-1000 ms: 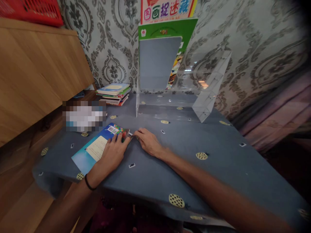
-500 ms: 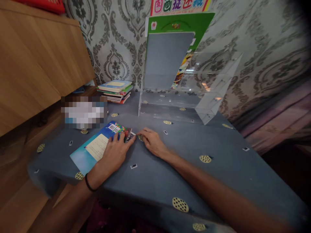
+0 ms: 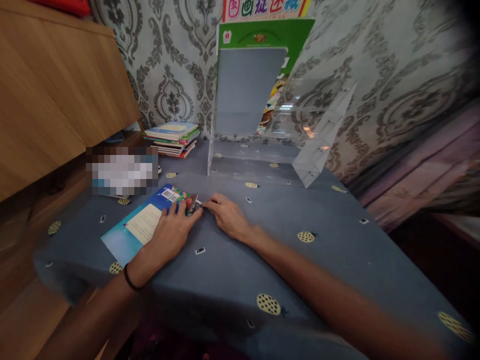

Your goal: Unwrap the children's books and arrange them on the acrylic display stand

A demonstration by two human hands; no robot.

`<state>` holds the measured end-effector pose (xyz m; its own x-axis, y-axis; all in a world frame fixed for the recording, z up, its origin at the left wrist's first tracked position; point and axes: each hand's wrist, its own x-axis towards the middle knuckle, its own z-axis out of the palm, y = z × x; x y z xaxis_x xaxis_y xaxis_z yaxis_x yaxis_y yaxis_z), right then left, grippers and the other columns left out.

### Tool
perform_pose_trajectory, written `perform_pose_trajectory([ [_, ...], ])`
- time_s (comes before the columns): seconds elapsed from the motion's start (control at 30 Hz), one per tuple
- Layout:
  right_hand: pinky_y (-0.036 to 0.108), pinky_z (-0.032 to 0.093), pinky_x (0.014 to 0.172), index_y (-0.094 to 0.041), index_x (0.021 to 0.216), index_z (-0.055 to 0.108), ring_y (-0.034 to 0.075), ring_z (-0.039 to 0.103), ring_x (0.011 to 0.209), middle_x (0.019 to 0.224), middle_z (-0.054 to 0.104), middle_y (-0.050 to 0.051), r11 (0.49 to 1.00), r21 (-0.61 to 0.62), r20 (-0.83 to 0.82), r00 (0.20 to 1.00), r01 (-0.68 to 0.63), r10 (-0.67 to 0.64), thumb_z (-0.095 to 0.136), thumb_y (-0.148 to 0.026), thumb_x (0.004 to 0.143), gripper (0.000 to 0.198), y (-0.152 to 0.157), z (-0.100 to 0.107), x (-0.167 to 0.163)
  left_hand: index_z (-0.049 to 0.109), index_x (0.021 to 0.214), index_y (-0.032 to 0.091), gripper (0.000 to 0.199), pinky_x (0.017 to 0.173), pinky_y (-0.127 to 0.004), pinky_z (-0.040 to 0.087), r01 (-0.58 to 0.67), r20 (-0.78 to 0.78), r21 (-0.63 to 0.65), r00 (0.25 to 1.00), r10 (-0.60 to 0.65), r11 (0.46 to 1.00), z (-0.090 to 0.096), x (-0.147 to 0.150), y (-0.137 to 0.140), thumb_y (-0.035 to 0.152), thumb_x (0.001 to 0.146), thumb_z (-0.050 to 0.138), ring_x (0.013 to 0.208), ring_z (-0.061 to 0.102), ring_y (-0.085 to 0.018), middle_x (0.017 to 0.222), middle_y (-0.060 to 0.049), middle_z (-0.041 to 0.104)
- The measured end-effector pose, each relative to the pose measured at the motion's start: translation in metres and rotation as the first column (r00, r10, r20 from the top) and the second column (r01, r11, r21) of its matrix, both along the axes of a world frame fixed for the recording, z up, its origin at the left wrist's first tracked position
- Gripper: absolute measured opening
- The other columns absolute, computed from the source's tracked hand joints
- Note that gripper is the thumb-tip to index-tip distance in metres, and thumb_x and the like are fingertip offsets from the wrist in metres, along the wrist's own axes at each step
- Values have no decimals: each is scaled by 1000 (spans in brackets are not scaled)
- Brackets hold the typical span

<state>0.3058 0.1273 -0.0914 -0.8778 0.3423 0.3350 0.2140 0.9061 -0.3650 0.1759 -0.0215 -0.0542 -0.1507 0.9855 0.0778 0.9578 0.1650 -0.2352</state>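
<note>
A thin blue book (image 3: 129, 232) with a pale text panel and barcodes lies on the table. My left hand (image 3: 172, 227) rests on its right side, fingers spread over the cover and thumb along the edge. At the book's upper right corner, a bit of black-and-white printed page (image 3: 195, 206) shows beside a slightly raised cover corner. My right hand (image 3: 227, 215) is at this corner, with its index finger and thumb closed together at the page's tip. The exact grip of the fingertips is too small to see clearly.
A clear acrylic stand (image 3: 285, 150) with a green-bordered book (image 3: 300, 40) stands at the back. A stack of books (image 3: 172, 140) is left of it. A blurred-out pale item (image 3: 122, 172) lies at the left, near a wooden cabinet (image 3: 63, 75). A blue-grey cloth (image 3: 228, 280) covers the table.
The whole view has shifted slightly, so everything sits a little further left. Both hands stay at the book; the right fingertips remain close to its corner.
</note>
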Motion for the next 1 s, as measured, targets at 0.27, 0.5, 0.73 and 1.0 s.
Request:
perform_pose_trajectory([
  [0.27, 31, 47, 86, -19, 108, 70, 18, 57, 94, 98, 63, 7, 1000, 10, -37, 999, -22, 22, 45, -3, 95, 32, 4, -4, -2, 46, 145, 25, 56, 100, -51, 50, 7, 16, 11, 1000, -7, 1000, -3, -1, -2, 3, 94, 40, 127, 56, -34, 141, -18, 52],
  [0.5, 31, 46, 86, -18, 108, 68, 19, 57, 95, 100, 62, 7, 1000, -2, -18, 1000, 2, -2, 44, -2, 95, 33, 2, 0, 0, 43, 149, 30, 64, 103, -50, 48, 20, 59, 47, 998, -23, 999, -3, -3, -2, 0, 92, 40, 129, 54, -31, 143, -16, 52],
  [0.73, 30, 46, 84, -21, 121, 64, 20, 55, 102, 106, 60, 7, 997, 72, 92, 996, 10, -16, 47, 0, 93, 39, -3, 4, 0, 42, 150, 29, 64, 100, -48, 50, 14, 20, 5, 1000, -14, 1000, 1, -1, -1, 0, 93, 39, 127, 56, -31, 142, -17, 52],
  [1.0, 29, 45, 86, -17, 103, 66, 18, 57, 98, 103, 63, 6, 999, 49, 67, 998, 14, -18, 49, 4, 90, 30, -1, 9, 0, 45, 147, 30, 59, 97, -47, 52, 11, 5, 3, 1000, -11, 1000, 3, -1, -1, 3, 95, 40, 123, 59, -31, 140, -17, 53],
])
